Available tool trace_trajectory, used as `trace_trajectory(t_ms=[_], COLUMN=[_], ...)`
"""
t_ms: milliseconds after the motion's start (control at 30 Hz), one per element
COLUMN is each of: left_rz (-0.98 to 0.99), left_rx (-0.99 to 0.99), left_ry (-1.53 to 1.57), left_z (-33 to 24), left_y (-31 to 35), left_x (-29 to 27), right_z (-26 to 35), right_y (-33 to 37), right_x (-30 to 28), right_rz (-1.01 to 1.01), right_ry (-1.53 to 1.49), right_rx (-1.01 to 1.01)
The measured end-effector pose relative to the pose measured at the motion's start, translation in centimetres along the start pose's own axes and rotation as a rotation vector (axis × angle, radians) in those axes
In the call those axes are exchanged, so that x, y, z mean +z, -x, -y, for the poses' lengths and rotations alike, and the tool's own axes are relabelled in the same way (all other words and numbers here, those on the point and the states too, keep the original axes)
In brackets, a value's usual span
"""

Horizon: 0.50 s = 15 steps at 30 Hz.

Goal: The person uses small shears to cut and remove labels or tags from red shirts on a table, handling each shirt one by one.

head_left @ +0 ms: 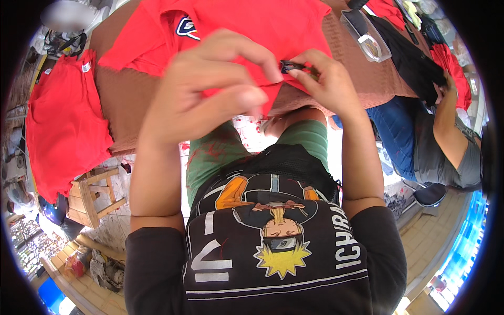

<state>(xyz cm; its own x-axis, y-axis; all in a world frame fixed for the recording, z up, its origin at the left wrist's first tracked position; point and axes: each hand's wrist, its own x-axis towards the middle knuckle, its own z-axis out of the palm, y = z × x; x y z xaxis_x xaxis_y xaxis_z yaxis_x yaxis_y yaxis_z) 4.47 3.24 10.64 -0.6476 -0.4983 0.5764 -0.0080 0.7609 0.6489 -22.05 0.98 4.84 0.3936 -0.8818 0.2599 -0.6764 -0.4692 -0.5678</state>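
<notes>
A red shirt (257, 21) with a dark and white badge lies spread on the brown cloth-covered table (123, 100) before me. Over its near edge, my right hand (328, 79) pinches a small black tool that looks like thread snips (287, 66) between thumb and fingers. My left hand (210, 84) is raised close to the camera, slightly blurred. Its thumb and forefinger are apart, the other fingers partly curled, and nothing shows between them. The fingertips of both hands are near each other but not touching.
Another red garment (68, 126) hangs over the table's left side, above a wooden stool (97, 197). A clear plastic box (366, 39) with a roll of tape sits at the right. Beyond it, a co-worker's hand (448, 84) is at a black garment (412, 65).
</notes>
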Motion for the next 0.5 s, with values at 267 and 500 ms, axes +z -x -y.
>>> trace_trajectory(t_ms=[267, 500], left_rz=[-0.203, -0.415], left_rx=[0.233, -0.406], left_ry=[0.197, -0.165], left_z=[-4.9, -5.3], left_y=[4.8, 7.2], left_x=[-5.4, -3.2], right_z=[1.2, 0.4], right_y=[-0.7, -0.5], right_x=[-0.4, 2.0], right_rz=[-0.089, 0.085], right_ry=[-0.137, -0.103], right_rx=[0.032, 0.066])
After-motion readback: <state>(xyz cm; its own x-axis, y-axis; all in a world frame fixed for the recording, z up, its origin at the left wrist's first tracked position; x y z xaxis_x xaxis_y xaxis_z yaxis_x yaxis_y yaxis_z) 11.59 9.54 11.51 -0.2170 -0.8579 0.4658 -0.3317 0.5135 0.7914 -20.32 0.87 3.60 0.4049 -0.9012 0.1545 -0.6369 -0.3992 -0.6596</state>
